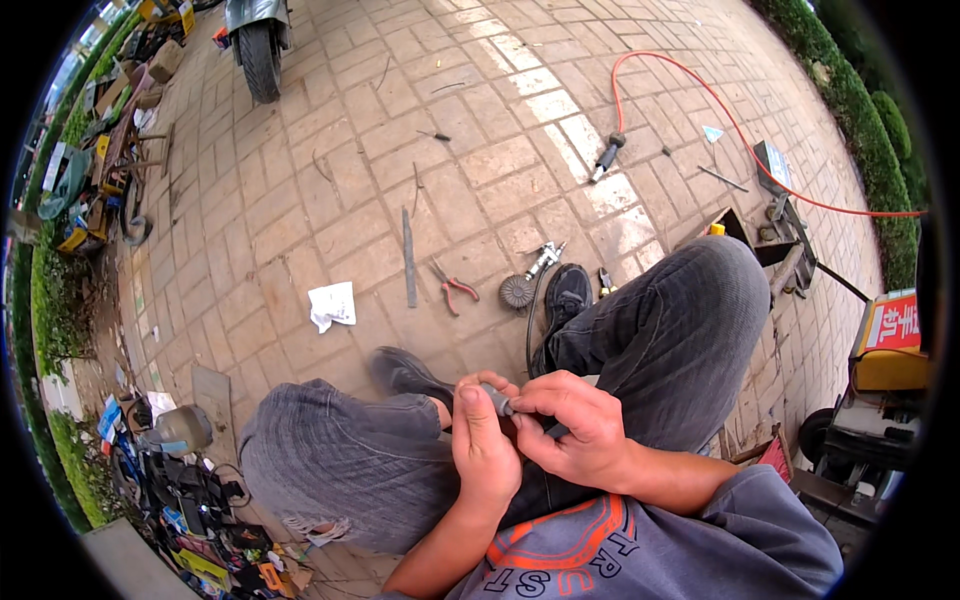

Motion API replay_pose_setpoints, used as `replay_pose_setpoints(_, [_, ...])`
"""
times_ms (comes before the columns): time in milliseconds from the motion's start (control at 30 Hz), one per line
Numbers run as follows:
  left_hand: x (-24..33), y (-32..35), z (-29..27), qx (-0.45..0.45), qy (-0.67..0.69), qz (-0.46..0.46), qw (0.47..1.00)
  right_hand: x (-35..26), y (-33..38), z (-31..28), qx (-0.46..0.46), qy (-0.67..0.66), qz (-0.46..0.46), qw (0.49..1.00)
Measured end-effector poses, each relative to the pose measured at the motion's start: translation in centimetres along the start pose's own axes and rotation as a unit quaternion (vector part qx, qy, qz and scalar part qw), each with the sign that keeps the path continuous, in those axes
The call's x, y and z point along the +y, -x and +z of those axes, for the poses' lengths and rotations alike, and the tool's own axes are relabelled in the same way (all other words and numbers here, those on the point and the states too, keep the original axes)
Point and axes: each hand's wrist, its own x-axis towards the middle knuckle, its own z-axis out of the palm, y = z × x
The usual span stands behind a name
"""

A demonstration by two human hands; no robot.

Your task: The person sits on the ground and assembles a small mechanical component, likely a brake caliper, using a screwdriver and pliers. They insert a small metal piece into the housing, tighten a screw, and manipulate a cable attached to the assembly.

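Observation:
In front of my lap, my left hand (486, 450) is closed around a small grey cylindrical piece (496, 399). The fingertips of my right hand (572, 418) pinch the near right end of the same piece, where a small dark tip shows. Fingers cover much of it, so its exact kind is not clear. Beyond my shoes on the paving lie red-handled pliers (455, 290), a long grey flat strip (408, 258) and an air inflator with a round gauge (517, 291). A white crumpled packet (332, 305) rests farther left.
An orange-red air hose (735, 118) ends in a dark tool (607, 157) on the bricks. At right stand an open metal toolbox (735, 228) and a wheeled machine (880, 400). Piled parts (190, 500) line the left side. A motorcycle wheel (259, 62) stands far ahead.

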Motion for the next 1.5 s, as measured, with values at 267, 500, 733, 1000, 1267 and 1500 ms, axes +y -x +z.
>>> replay_pose_setpoints(267, [-0.2, 0.2, -0.5, -0.018, -0.104, 0.034, 0.994, -0.3, -0.6, -0.5, -0.017, 0.064, -0.049, 0.997])
replay_pose_setpoints(500, [0.5, 0.1, 0.0, -0.046, -0.128, 0.021, 0.99, -0.3, -0.7, -0.7, -0.021, 0.054, -0.065, 0.996])
replay_pose_setpoints(733, [-0.3, -0.1, -0.8, -0.094, -0.102, -0.025, 0.99, -0.8, -0.8, -2.0, -0.063, -0.106, 0.196, 0.973])
replay_pose_setpoints(1000, [-0.3, -0.2, -0.8, -0.111, -0.004, -0.079, 0.991, -0.6, -0.2, -2.9, -0.089, -0.356, 0.387, 0.846])
replay_pose_setpoints(1267, [-1.1, -0.6, -1.0, -0.133, -0.02, -0.032, 0.99, 0.2, 0.3, -2.4, -0.055, -0.302, 0.328, 0.894])
replay_pose_setpoints(1500, [-1.3, -0.4, -0.8, -0.123, -0.017, -0.006, 0.992, 0.4, 0.6, -2.3, -0.057, -0.144, 0.197, 0.968])
